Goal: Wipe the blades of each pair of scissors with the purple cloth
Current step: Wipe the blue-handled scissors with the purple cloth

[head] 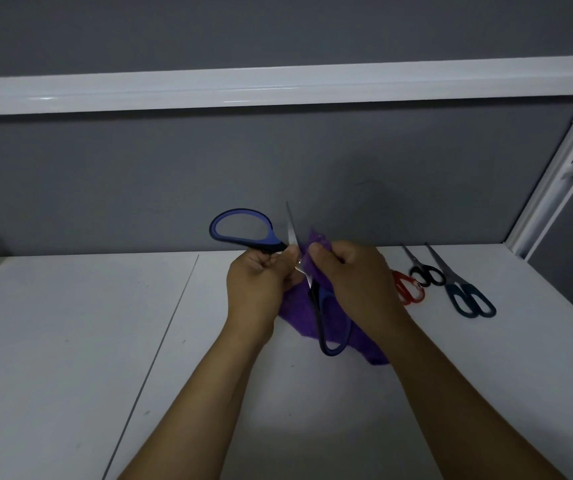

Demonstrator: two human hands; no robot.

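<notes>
Above the white table I hold a large pair of blue-and-black scissors spread wide open. My left hand grips them near the pivot, at the base of the upper handle loop. One blade points up; the other handle loop hangs down in front of the purple cloth. My right hand pinches a fold of the cloth against the blades near the pivot. The rest of the cloth hangs down between my wrists.
Three more pairs lie on the table at the right: red-handled scissors partly behind my right hand, small black scissors and teal-handled scissors. A grey wall and a white frame post bound the back and right.
</notes>
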